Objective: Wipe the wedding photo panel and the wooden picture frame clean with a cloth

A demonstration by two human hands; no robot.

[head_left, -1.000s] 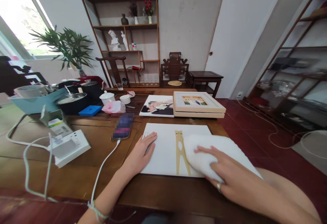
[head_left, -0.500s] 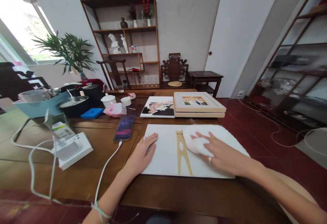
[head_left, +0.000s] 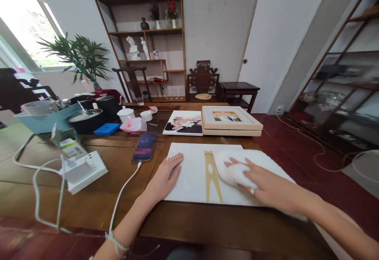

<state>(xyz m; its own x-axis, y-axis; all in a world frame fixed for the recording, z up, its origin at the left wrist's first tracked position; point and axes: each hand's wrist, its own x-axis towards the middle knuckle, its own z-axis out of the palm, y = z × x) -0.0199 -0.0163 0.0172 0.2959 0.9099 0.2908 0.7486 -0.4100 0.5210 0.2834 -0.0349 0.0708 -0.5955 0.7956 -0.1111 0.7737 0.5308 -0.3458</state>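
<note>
A white flat board or album (head_left: 191,173) lies before me on the brown table. My left hand (head_left: 167,175) rests flat on its left side, fingers stretched out and a little apart. On the board's middle lies a flat yellowish shape (head_left: 211,177) with two long legs, an oval hole and small face-like marks at the top. Beside it, my right hand (head_left: 260,179) grips a soft white fluffy cloth (head_left: 237,173) bunched under its fingers. The rest of the cloth spreads over the board's right side and past its edge. Its underside is hidden.
Behind the board lie a photo panel (head_left: 183,123) and a pale box-like picture frame (head_left: 232,119). To the left are a phone (head_left: 145,147) on a white cable, a white charger box (head_left: 87,171), a blue box (head_left: 106,129), a lidded pot (head_left: 85,119) and a teapot (head_left: 126,114).
My right hand has slid right across the board, drawing the white cloth along and showing more of the board's back edge. My left hand and the yellowish shape stay in place.
</note>
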